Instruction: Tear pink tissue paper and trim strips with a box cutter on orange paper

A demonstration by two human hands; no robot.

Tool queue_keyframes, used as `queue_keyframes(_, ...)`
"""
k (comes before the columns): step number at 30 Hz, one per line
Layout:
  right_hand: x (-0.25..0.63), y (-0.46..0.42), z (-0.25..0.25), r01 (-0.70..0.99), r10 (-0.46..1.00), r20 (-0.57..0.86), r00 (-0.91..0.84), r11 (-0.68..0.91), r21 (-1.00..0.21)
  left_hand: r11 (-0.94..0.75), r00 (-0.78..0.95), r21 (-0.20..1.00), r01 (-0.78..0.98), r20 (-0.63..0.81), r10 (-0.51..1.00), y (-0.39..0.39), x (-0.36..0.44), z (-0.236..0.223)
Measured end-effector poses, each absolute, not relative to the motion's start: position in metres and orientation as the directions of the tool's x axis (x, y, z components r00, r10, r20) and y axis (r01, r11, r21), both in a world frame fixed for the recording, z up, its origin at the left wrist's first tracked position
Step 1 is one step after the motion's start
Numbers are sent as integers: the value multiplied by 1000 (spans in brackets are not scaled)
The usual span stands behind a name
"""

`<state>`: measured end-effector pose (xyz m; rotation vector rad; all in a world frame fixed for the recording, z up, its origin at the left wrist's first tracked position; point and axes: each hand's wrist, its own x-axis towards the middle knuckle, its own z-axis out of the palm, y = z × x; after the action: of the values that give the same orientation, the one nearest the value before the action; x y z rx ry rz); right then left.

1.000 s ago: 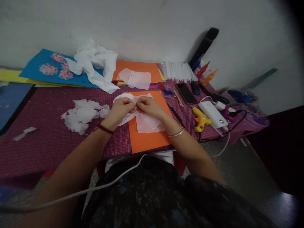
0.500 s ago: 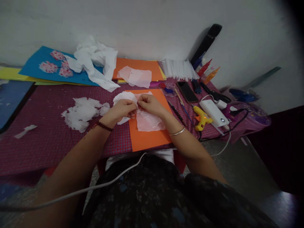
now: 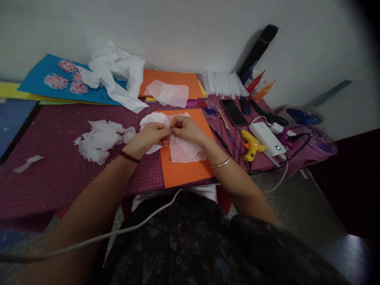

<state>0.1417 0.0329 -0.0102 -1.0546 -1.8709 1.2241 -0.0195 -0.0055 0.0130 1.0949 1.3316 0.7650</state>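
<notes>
Thin white paper (image 3: pixel 152 118) spreads beneath and beyond the left hand (image 3: pixel 151 136), whose fingers nearly meet those of the right hand (image 3: pixel 189 130), both pinched narrow, apparently on its edge. They have barely shifted, so handling seems unfinished above the orange sheet (image 3: pixel 190 174).

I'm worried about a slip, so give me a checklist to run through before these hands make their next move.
1. Both hands at the white tissue paper: ok, the left hand and right hand pinch it, fingertips close together.
2. Grip firmness: cannot tell.
3. Tissue paper wholly over the orange sheet: not ok, it reaches past the left edge.
4. Yellow glue gun clear of the tissue paper: ok, it lies apart, to the right.
5. Glue gun hot: cannot tell.
</notes>
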Motion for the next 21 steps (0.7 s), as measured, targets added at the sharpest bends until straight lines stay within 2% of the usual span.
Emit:
queue_keyframes(11,145,32,-10,328,880,121,-460,294,-898,336,171,936,102,-349,921,-3,-23,6)
queue_keyframes(21,145,26,-5,340,889,129,-440,298,-892,294,109,953,76,-301,947,-4,-18,5)
